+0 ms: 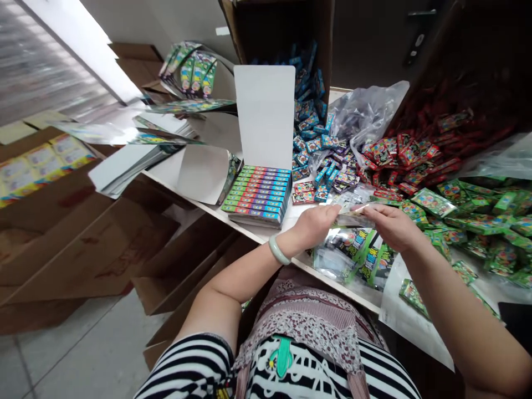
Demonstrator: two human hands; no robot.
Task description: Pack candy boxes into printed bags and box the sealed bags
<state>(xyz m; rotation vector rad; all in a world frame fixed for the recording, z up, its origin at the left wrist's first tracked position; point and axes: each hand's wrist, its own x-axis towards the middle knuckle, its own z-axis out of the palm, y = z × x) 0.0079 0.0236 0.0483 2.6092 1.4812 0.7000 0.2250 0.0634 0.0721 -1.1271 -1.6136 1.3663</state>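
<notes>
My left hand (316, 226), with a pale bangle at its wrist, is closed on one end of a clear plastic bag (352, 219). My right hand (393, 224) pinches the other end, so the bag is stretched between both hands above the table edge. What the bag contains, if anything, is not clear. Below it lie printed green-and-black plastic bags (366, 257). Left of my left hand stands an open display box (266, 119), its white lid upright, filled with rows of small multicoloured boxes (260, 191). Small red, blue and purple boxes (303, 193) lie just beyond my hands.
Green packets (477, 221) spread over the right side, beside a heap of red ones (419, 155). A carton with blue boxes (307, 111) stands at the back. Folded printed card boxes (203, 172) lie left. Large open cartons (83, 244) stand on the floor.
</notes>
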